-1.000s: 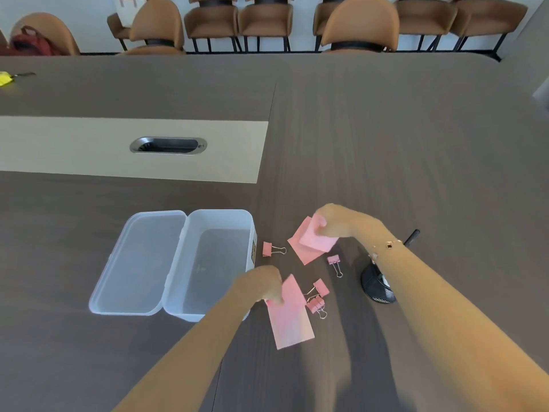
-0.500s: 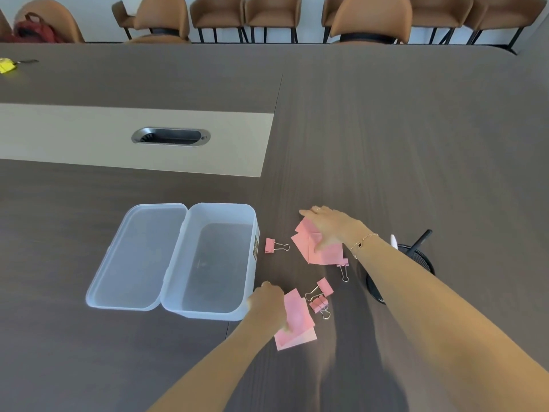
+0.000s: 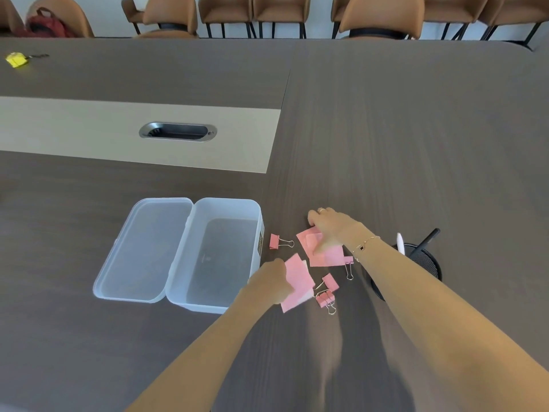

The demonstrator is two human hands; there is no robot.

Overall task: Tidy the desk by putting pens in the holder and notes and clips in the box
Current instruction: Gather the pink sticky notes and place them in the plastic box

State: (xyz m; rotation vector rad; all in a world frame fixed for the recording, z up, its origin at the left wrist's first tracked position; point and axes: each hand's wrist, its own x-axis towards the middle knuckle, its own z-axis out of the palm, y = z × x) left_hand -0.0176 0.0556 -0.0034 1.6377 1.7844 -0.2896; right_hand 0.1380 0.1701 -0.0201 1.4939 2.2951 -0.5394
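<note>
Pink notes (image 3: 297, 281) sit at 3 o'clock of the open clear box (image 3: 219, 254), pinched in the left hand (image 3: 271, 282), while the right hand (image 3: 329, 227) presses flat, fingers spread, on another pink pile (image 3: 325, 255).

Changes since one second ago: both hands and both lots of pink notes.

Right hand (image 3: 329, 228): a second ago it held a small pad of notes lifted above the table; now it lies flat, fingers spread, pressing the far notes (image 3: 322, 249) down on the table (image 3: 386, 144), and the pad has come down onto the sheet beneath it. Left hand (image 3: 271, 281): then pinching the top corner of the near notes (image 3: 298, 282), which lay as one flat sheet; now closed over their left edge, with the sheets fanned and a paler underside showing at the lower right corner.
</note>
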